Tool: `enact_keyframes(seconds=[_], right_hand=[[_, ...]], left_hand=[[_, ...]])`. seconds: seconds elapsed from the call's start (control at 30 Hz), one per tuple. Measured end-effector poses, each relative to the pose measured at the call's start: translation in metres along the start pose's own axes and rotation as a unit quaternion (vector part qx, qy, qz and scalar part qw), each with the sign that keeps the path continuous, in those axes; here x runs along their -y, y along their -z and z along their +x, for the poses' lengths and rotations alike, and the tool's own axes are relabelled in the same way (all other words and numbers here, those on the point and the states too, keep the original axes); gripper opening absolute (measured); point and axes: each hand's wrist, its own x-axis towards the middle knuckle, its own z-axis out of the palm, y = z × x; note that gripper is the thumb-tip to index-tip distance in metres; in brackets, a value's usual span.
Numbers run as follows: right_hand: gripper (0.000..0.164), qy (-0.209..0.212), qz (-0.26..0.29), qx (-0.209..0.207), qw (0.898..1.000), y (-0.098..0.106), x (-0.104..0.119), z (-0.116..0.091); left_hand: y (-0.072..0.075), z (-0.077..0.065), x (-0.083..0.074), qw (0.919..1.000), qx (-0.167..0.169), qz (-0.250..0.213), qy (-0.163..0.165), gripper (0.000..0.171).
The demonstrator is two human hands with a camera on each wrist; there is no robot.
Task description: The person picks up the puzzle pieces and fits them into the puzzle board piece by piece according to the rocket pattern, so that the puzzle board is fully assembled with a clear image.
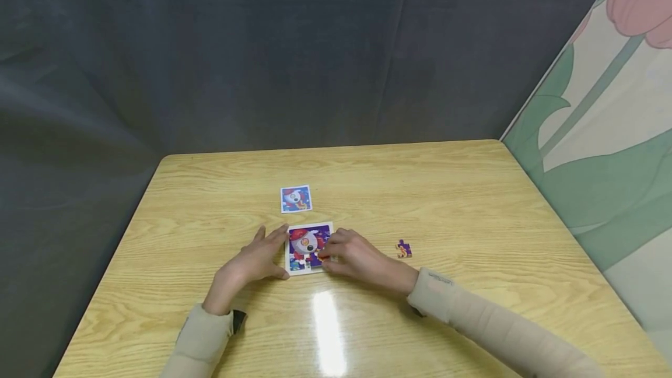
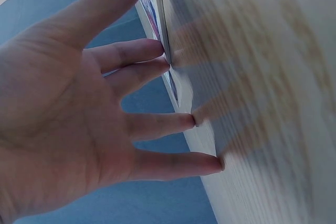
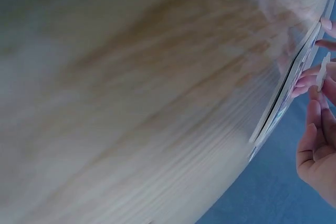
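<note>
A framed jigsaw puzzle (image 1: pixel 303 242) with a cartoon picture lies on the table, with a pale gap at its lower edge. My left hand (image 1: pixel 247 264) is spread at the puzzle's left side, its straight fingers and thumb touching the frame's edge; in the left wrist view the fingertips meet the board and tabletop. Over the puzzle's right part, my right hand (image 1: pixel 359 258) pinches a puzzle piece (image 3: pixel 323 72) between thumb and fingers. That piece appears edge-on and tilted in the right wrist view, just above the board; its printed face is mostly hidden.
One loose purple and orange puzzle piece (image 1: pixel 403 249) lies right of the right hand. Behind the puzzle sits a small square picture card (image 1: pixel 296 199) with a similar design. A dark curtain (image 1: pixel 315 57) hangs behind the wooden table (image 1: pixel 446 191); flower-patterned fabric (image 1: pixel 604 191) borders the right.
</note>
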Motion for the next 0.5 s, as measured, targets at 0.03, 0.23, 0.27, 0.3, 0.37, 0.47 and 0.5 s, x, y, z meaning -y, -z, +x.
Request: enact_keyframes(seconds=[0.03, 0.23, 0.27, 0.3, 0.37, 0.47, 0.5], right_hand=[[0.018, -0.001, 0.002, 0.003, 1.000, 0.000, 0.001, 0.002], [0.015, -0.001, 0.001, 0.019, 1.000, -0.006, 0.002, 0.009], [0.014, 0.000, -0.003, 0.021, 1.000, -0.008, 0.002, 0.009], [0.014, 0.001, -0.007, 0.023, 1.000, -0.009, 0.002, 0.010], [0.014, 0.002, -0.016, 0.030, 0.999, -0.010, 0.002, 0.011], [0.014, -0.002, -0.027, 0.041, 0.999, -0.011, 0.003, 0.012], [0.014, -0.003, -0.029, 0.045, 0.999, -0.011, 0.003, 0.013]], left_hand=[[0.000, 0.000, 0.000, 1.0000, 0.000, 0.001, -0.002, 0.085], [0.000, 0.000, 0.000, 1.0000, -0.001, -0.002, -0.008, 0.085], [0.000, 0.000, 0.000, 1.0000, -0.002, -0.003, -0.007, 0.085], [-0.001, 0.000, 0.000, 1.0000, -0.002, -0.005, -0.005, 0.085], [-0.001, -0.001, 0.000, 1.0000, -0.003, -0.005, -0.007, 0.085], [-0.001, -0.001, -0.001, 1.0000, -0.003, -0.007, -0.005, 0.085], [-0.001, -0.001, -0.001, 0.9999, -0.003, -0.009, -0.004, 0.085]])
